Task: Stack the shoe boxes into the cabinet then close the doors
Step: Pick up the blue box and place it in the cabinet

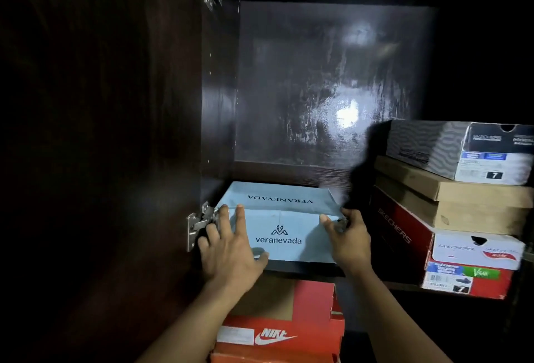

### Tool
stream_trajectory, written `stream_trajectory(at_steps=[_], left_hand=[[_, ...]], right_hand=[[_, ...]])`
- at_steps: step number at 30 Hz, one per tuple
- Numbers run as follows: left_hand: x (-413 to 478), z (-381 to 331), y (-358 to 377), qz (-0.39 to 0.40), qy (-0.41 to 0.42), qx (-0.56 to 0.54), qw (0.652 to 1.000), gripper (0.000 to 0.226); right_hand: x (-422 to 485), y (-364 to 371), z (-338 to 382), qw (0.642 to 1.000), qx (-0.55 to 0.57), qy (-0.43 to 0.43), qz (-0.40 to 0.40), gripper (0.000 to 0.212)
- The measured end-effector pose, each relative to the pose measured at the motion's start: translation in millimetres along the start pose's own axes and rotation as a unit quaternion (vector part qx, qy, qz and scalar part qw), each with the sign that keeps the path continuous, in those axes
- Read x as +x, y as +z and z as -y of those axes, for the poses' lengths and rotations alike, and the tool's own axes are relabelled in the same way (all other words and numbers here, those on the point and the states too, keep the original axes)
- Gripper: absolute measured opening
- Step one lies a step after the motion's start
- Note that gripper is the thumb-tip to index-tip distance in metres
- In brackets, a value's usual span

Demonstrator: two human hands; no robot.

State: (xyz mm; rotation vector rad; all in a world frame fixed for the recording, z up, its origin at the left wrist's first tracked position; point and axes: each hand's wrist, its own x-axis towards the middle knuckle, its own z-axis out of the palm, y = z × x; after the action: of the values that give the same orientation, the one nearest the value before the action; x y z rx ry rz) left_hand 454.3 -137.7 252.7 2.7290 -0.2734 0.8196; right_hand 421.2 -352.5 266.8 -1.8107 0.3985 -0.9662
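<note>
Two hands are seating the blue box on the cabinet shelf, lower centre of the frame. The left hand presses its front with straight, spread fingers; the right hand curls round its right corner. Next, push it squarely back (clear of the doors), then probably fetch the Nike box, bottom centre.
</note>
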Motion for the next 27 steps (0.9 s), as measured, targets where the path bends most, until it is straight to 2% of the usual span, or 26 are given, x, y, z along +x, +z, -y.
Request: stream_trajectory(at_steps=[4, 6, 10, 13, 18, 21, 25, 27], left_hand=[[21, -6, 11, 0.047, -0.012, -0.046, 0.998, 0.117], [34, -5, 16, 0.067, -0.022, -0.072, 0.995, 0.119], [54, 2, 24, 0.087, -0.015, -0.095, 0.992, 0.12], [57, 3, 30, 0.088, -0.009, -0.098, 0.991, 0.122], [57, 2, 35, 0.084, -0.005, -0.098, 0.992, 0.123], [56, 0, 33, 0.09, -0.017, -0.111, 0.99, 0.122], [45, 3, 19, 0.097, -0.027, -0.17, 0.98, 0.118], [31, 1, 8, 0.098, -0.014, -0.182, 0.978, 0.117]], right_hand=[[15, 18, 1, 0.996, -0.089, 0.014, -0.006, 0.052], [21, 24, 2, 0.991, -0.128, 0.019, -0.014, 0.053], [31, 33, 0, 0.997, -0.079, 0.015, -0.008, 0.041], [33, 35, -1, 0.996, -0.084, 0.013, -0.021, 0.038], [25, 33, -13, 0.993, -0.114, -0.03, 0.001, 0.043], [20, 21, -11, 0.995, -0.091, -0.022, 0.033, 0.041], [7, -4, 3, 0.994, -0.084, -0.002, 0.068, 0.061], [-7, -25, 16, 0.994, -0.091, -0.006, 0.064, 0.061]])
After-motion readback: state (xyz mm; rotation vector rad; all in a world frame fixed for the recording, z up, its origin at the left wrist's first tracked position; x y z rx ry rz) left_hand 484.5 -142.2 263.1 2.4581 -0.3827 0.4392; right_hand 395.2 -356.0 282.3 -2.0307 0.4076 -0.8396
